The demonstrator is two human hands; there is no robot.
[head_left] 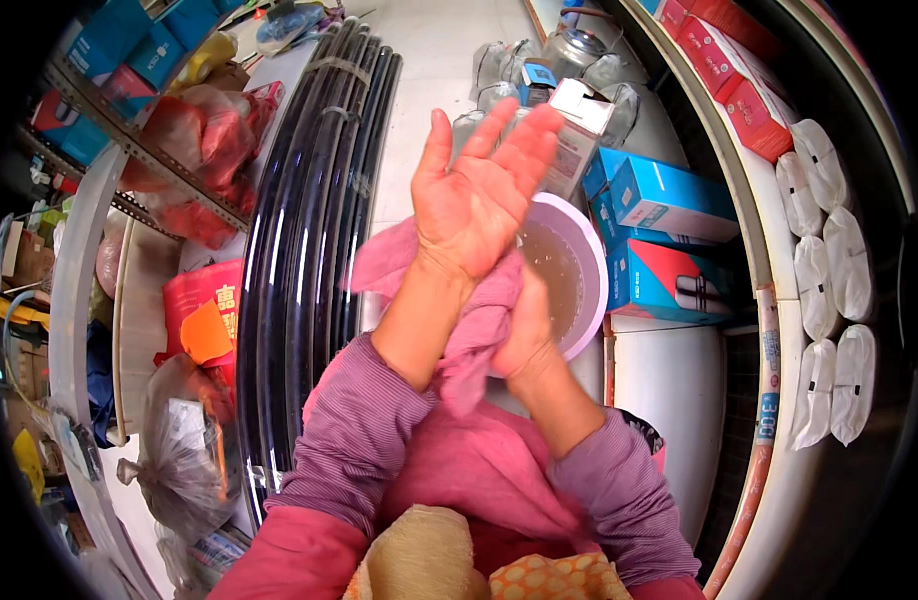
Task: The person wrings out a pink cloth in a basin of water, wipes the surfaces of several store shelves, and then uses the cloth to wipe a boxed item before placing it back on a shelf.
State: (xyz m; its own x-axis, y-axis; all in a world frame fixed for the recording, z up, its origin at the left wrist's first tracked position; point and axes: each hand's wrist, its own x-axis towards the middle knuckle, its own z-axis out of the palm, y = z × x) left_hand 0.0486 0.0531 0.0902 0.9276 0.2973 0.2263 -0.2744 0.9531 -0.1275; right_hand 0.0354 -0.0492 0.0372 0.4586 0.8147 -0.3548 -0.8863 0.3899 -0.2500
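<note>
My left hand (479,195) is raised palm up with its fingers stretched out, and it holds nothing. A pink cloth (474,335) is bunched against the underside of its wrist, and one end of the cloth spreads out to the left. My right hand (528,315), slightly blurred, closes round the cloth just below the left palm; its fingertips are hidden behind the cloth and the left wrist. Just beyond my hands stands a lilac basin (595,290) with cloudy brownish water in it.
Long dark glass tubes (297,240), tied in a bundle, lie left of my arms. Blue boxes (674,200) are stacked right of the basin. White wrapped packets (814,285) rest on the right-hand shelf. A clear plastic bag (189,450) sits at the lower left.
</note>
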